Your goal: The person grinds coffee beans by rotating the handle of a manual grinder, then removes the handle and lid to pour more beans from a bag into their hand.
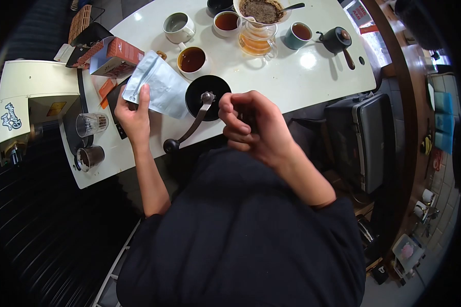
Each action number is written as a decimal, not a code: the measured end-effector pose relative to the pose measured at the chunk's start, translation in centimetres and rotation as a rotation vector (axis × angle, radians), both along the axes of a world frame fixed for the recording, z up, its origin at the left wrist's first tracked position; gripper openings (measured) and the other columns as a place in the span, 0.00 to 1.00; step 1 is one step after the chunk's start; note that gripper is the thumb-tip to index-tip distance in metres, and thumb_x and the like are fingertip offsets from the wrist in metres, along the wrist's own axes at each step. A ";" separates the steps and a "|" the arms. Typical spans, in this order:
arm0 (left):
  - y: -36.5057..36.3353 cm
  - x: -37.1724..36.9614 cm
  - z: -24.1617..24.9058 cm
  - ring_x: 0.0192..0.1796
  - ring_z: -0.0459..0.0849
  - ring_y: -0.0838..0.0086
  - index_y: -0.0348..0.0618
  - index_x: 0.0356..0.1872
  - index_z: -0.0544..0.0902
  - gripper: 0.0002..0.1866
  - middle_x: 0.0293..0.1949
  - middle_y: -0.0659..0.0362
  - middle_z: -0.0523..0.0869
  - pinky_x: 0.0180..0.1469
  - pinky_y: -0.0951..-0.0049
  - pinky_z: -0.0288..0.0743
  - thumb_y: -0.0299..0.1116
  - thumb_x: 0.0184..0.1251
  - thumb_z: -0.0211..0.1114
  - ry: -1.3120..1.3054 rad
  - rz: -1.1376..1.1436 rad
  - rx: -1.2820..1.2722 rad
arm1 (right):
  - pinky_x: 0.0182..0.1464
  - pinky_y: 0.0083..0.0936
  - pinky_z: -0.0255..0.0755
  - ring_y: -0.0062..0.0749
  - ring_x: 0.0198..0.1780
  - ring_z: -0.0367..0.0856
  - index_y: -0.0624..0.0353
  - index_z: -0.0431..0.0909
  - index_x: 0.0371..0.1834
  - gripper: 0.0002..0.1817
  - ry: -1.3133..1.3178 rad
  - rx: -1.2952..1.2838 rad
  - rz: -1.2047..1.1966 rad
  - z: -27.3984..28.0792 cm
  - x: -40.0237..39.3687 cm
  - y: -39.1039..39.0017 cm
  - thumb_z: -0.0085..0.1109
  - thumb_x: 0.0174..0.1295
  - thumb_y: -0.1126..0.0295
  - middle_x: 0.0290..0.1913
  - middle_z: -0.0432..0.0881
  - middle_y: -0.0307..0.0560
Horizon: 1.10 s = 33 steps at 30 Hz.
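Observation:
My left hand (134, 113) grips a pale silver-blue pouch (161, 84) by its end, thumb on top. The pouch slants over the white table, its far corner close to a hand coffee grinder (193, 97). That grinder has a round black top and a metal crank (202, 113) ending in a dark knob (171, 146). Beside its right rim is my right hand (258, 125), fingers curled inward; I cannot tell what, if anything, is in them. A mug of dark tea-coloured liquid (192, 60) stands just beyond the pouch.
A glass server (254, 43) carries a dripper of wet coffee grounds (261, 10). Nearby are a grey mug (179, 27), a green cup (298, 35) and a black kettle (337, 40). Leftward stand a red-and-white box (119, 55), a clear glass (91, 124) and a jar of dark grounds (90, 158).

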<state>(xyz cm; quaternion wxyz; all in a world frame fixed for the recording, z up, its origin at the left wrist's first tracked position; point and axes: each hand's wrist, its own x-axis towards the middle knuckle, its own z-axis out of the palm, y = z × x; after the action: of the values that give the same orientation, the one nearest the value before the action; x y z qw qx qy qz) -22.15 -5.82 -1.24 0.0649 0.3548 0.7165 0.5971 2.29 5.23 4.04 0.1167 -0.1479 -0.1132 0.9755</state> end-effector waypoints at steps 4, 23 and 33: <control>0.3 -0.1 -0.1 0.34 0.72 0.87 0.35 0.35 0.81 0.08 0.30 0.69 0.78 0.39 0.83 0.68 0.31 0.68 0.69 0.001 -0.045 0.012 | 0.18 0.14 0.46 0.13 0.14 0.50 0.56 0.70 0.32 0.12 -0.186 0.165 0.167 0.0 0.5 2.6 0.36 0.67 0.64 0.19 0.59 0.30; -0.6 0.0 0.4 0.37 0.75 0.85 0.33 0.42 0.82 0.11 0.33 0.64 0.83 0.43 0.81 0.71 0.31 0.67 0.69 -0.075 -0.113 -0.008 | 0.20 0.16 0.46 0.14 0.18 0.50 0.55 0.71 0.31 0.24 0.012 0.037 0.097 -0.1 -4.9 1.0 0.37 0.79 0.49 0.18 0.55 0.29; -0.3 0.4 0.2 0.38 0.77 0.83 0.34 0.45 0.81 0.11 0.36 0.61 0.85 0.46 0.79 0.73 0.32 0.70 0.65 -0.025 -0.126 -0.093 | 0.21 0.17 0.46 0.16 0.17 0.51 0.57 0.69 0.28 0.31 0.200 -0.061 0.219 0.3 -5.2 0.1 0.34 0.76 0.42 0.19 0.56 0.30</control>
<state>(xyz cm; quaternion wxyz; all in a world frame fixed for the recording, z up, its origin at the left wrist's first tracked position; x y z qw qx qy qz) -21.79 -6.17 -1.05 0.1276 0.3882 0.7188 0.5624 -2.93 5.37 4.32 0.0157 -0.0402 -0.0869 0.9953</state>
